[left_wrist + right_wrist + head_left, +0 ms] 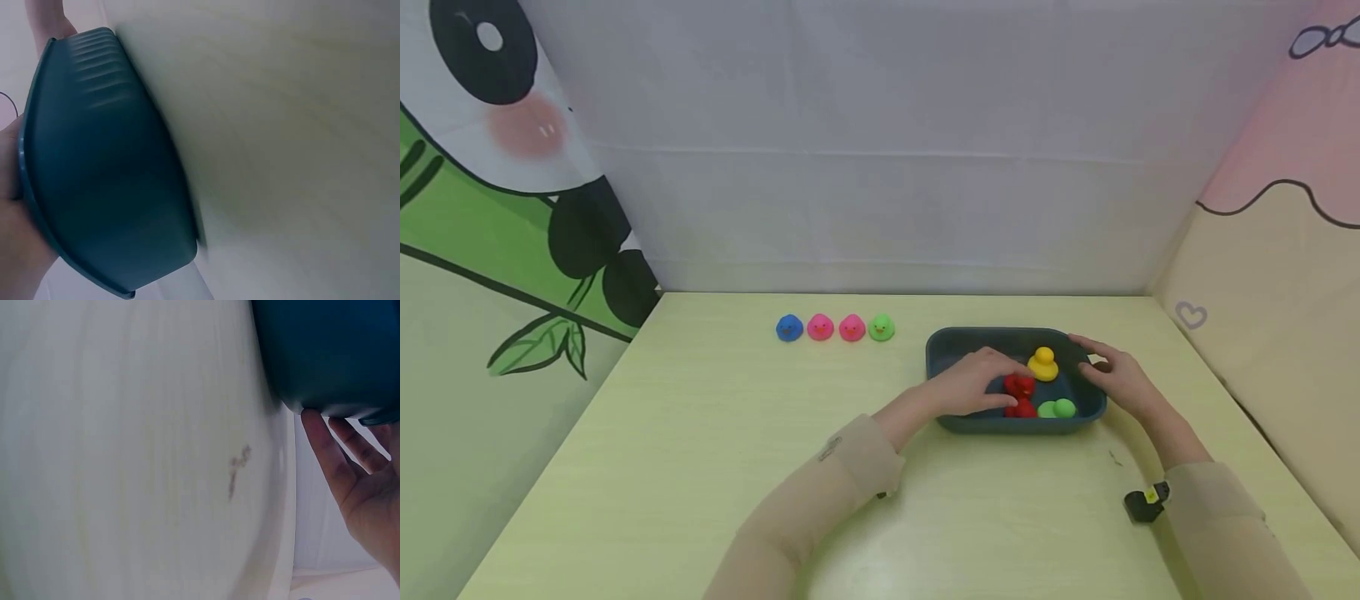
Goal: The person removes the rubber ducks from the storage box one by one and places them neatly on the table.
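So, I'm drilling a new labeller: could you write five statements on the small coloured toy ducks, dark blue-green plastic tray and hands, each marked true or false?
1. In the head view, a small blue toy duck is leftmost in the row of four. True.
2. A small yellow toy duck sits at the row's right end. False: a small light-green toy duck does.
3. The person's right hand touches the dark blue-green plastic tray. True.
4. The left hand rests on the table. False: the left hand reaches over the tray, at small red toys.
5. The row is outside the tray. True.
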A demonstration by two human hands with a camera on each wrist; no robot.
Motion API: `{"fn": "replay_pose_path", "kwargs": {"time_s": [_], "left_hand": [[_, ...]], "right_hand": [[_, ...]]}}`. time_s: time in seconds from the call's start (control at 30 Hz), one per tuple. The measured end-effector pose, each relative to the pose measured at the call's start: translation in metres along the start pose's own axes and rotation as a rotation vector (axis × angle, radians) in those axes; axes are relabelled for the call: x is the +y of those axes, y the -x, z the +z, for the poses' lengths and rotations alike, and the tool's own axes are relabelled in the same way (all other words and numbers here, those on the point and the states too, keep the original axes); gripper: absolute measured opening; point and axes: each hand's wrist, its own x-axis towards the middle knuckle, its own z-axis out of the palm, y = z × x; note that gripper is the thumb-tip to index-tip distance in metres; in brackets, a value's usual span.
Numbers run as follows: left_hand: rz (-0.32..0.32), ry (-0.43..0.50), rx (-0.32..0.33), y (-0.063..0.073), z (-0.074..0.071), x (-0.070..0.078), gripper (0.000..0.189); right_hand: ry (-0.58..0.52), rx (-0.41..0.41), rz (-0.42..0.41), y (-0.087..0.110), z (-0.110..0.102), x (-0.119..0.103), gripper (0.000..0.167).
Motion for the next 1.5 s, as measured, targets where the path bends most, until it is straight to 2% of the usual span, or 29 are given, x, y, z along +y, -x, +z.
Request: {"fn": "replay_pose_path", "kwargs": {"time_s": [0.27, 0.57, 0.77, 1.2, 1.5], "left_hand": [[0.031, 0.041, -0.113, -0.010, 0.006, -0.009, 0.039], [0.044, 0.031, -0.184, -0.015, 0.009, -0.011, 0.035], [0.053, 0.028, -0.197, -0.017, 0.012, -0.014, 0.035], [0.066, -0.048, -0.212, -0.020, 0.016, -0.015, 0.035], [0.044, -0.047, -0.196, -0.018, 0.015, -0.015, 0.033]], "right_hand": [[0.012, 0.005, 0.006, -0.001, 0.002, 0.001, 0.049], [0.016, 0.003, 0.010, -0.001, 0.003, 0.001, 0.050], [0.013, 0.005, 0.014, -0.001, 0.004, 0.001, 0.050], [0.011, 0.002, 0.016, -0.001, 0.003, 0.001, 0.049], [0.006, 0.004, 0.000, 0.000, 0.003, 0.000, 0.049]]}}
